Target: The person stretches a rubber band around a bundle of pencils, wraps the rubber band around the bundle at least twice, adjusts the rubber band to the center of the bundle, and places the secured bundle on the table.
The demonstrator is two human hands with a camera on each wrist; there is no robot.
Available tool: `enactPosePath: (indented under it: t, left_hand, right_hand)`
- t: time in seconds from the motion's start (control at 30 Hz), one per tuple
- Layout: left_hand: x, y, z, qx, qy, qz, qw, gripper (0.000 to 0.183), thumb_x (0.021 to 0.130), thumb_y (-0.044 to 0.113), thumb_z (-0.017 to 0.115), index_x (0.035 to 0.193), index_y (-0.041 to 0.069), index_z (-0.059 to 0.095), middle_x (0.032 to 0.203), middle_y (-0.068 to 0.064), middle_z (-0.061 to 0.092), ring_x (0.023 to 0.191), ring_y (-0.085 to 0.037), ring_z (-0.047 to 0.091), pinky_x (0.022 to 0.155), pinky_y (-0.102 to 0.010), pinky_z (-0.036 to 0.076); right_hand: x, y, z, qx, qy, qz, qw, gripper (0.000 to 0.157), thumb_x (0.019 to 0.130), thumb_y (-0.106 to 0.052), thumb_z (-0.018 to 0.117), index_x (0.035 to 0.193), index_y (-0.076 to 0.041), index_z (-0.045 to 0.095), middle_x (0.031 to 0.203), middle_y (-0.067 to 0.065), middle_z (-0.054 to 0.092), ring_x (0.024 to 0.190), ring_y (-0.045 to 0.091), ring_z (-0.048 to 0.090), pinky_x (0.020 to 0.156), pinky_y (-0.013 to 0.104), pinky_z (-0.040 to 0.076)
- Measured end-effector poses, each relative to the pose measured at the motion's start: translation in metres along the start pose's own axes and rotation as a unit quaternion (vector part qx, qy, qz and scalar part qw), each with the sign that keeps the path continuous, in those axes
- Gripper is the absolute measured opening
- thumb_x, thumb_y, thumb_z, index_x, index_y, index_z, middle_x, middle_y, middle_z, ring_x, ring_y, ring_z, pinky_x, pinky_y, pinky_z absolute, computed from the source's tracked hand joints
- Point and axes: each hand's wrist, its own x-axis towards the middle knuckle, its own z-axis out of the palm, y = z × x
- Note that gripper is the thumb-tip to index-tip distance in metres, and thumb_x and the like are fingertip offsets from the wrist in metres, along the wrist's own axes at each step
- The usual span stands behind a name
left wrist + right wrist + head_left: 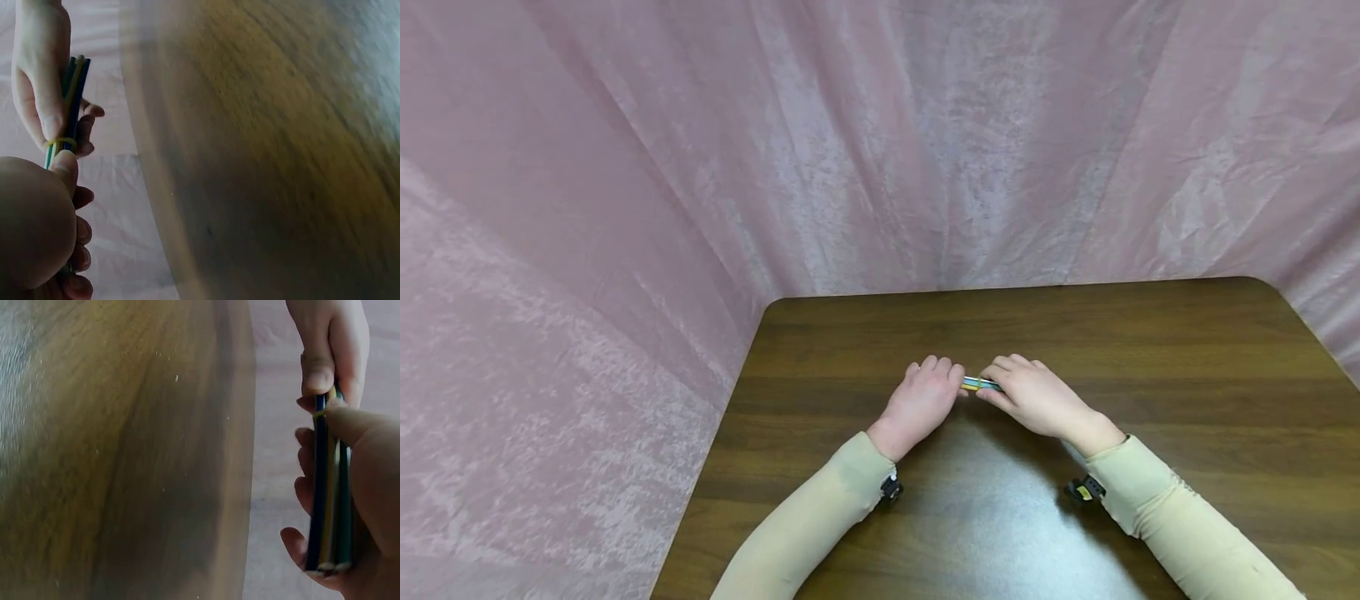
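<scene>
Both hands hold one slim bundle of pencil-like coloured sticks [970,384] between them, above the far half of the table. Blue, yellow, white and green sticks show in the right wrist view, side by side in the bundle [327,506]. A thin yellow rubber band [62,142] circles it near the middle. My left hand [922,396] grips one end, thumb along the sticks and fingers curled beneath. Close by the band, my right hand [1036,396] pinches the other part, its thumb [350,422] touching the band. The left-hand end is mostly hidden by the palm.
The brown wooden table [880,333] has rounded far corners. Pink velvety curtains [925,150] hang behind it and along the left side. Small black wrist devices [891,487] sit at the pale sleeves' cuffs. A bright glare lies on the near tabletop.
</scene>
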Motion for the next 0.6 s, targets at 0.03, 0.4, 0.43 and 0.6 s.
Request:
enactPosePath:
  t: [0.03,0.4,0.43,0.6]
  left_hand:
    - [0.000,-0.001,0.000,-0.012,-0.006,-0.001,0.9999,0.033,0.098,0.048,0.054,0.102,0.016,0.056,0.088,0.002,0.054,0.078,-0.016,0.050,0.059,-0.029,0.035]
    - [-0.004,-0.021,0.005,-0.206,-0.001,-0.013,0.9785,0.033,0.099,0.033,0.062,0.126,0.014,0.063,0.107,0.003,0.060,0.095,-0.014,0.056,0.074,-0.030,0.047]
    - [-0.004,-0.022,0.007,-0.204,0.003,-0.012,0.9789,0.034,0.098,0.034,0.063,0.126,0.014,0.064,0.106,0.003,0.061,0.094,-0.014,0.057,0.073,-0.030,0.047]
    - [0.000,-0.022,0.018,-0.167,-0.004,-0.016,0.9859,0.036,0.094,0.039,0.067,0.124,0.020,0.069,0.102,0.006,0.066,0.091,-0.013,0.061,0.067,-0.030,0.039]
  right_hand:
    - [0.000,0.001,0.000,0.002,0.001,0.001,1.000,0.025,0.098,-0.043,0.060,0.105,-0.020,0.068,0.098,-0.009,0.060,0.095,0.016,0.057,0.076,0.043,0.046]
    - [0.000,0.015,-0.005,-0.021,0.014,0.003,1.000,0.028,0.090,-0.039,0.073,0.109,-0.018,0.071,0.101,-0.007,0.064,0.094,0.019,0.058,0.078,0.045,0.045]
    - [0.000,0.016,-0.004,-0.025,0.016,0.001,1.000,0.029,0.089,-0.038,0.074,0.109,-0.018,0.071,0.100,-0.007,0.065,0.093,0.019,0.058,0.078,0.045,0.046]
    - [0.006,0.026,0.008,-0.035,0.016,0.008,0.999,0.027,0.085,-0.037,0.079,0.103,-0.019,0.069,0.095,-0.009,0.065,0.090,0.019,0.059,0.078,0.046,0.046]
